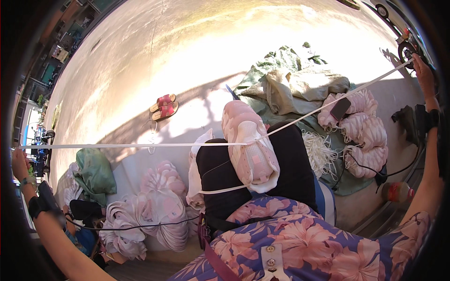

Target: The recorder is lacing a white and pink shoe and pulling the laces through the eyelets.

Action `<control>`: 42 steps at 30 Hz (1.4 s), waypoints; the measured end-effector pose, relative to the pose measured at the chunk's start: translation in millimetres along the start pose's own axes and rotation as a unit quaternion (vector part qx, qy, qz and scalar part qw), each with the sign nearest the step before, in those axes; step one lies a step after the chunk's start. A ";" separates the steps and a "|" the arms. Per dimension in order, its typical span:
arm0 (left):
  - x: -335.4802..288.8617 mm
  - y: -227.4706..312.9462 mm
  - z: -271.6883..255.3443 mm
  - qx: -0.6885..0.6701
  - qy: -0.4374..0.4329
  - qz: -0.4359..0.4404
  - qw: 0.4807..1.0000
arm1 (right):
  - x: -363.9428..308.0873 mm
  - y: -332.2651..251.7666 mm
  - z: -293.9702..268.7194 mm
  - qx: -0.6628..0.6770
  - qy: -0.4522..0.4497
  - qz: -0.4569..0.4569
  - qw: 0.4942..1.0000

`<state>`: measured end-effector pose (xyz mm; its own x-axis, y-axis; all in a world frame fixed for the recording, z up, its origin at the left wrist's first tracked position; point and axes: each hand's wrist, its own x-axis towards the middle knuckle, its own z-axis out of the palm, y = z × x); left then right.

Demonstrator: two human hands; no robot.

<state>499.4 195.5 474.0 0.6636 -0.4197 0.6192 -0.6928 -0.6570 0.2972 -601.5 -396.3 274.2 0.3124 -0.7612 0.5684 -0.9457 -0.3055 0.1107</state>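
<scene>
A pink and white shoe upper lies on my lap, over my black-trousered thighs. A flat white shoelace passes through it near its middle and stretches out tautly to both sides. At the far left edge, my left hand is closed on one end of the lace. My right hand, raised at the upper right, pinches the other end. Both arms are spread wide. Another white strand crosses my left thigh below the upper.
Bundled shoe uppers lie at my left, with more bundles at my right. A phone rests on those. Loose white laces lie beside my right knee. Farther off are cloth sacks, red sandals and a green bag.
</scene>
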 end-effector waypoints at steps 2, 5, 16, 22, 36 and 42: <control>9.8 -35.0 0.1 -0.018 -0.001 -0.044 0.999 | -8.2 -41.0 9.2 0.076 0.001 0.106 0.991; -61.5 36.8 185.4 -0.052 -0.138 -0.119 0.982 | -27.3 -99.3 47.2 0.228 -0.170 0.158 0.946; -445.2 296.8 289.8 -0.436 -0.612 -0.159 0.640 | -206.7 -444.8 63.9 0.685 -0.486 0.259 0.477; -471.3 377.7 286.7 -0.411 -0.374 0.375 0.742 | -197.3 -496.4 74.3 0.756 -0.393 0.302 0.428; -494.4 387.8 309.9 -0.384 -0.291 0.377 0.791 | -213.2 -526.7 89.0 0.782 -0.200 0.261 0.529; -494.3 386.4 310.3 -0.379 -0.296 0.379 0.791 | -214.4 -530.0 88.2 0.746 -0.172 0.235 0.599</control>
<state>-8.9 -45.2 57.2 -0.1633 -0.8795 0.4469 -0.7759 0.3943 0.4925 -159.3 -121.6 21.8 0.2867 -0.9578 0.0214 0.1165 0.0127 -0.9931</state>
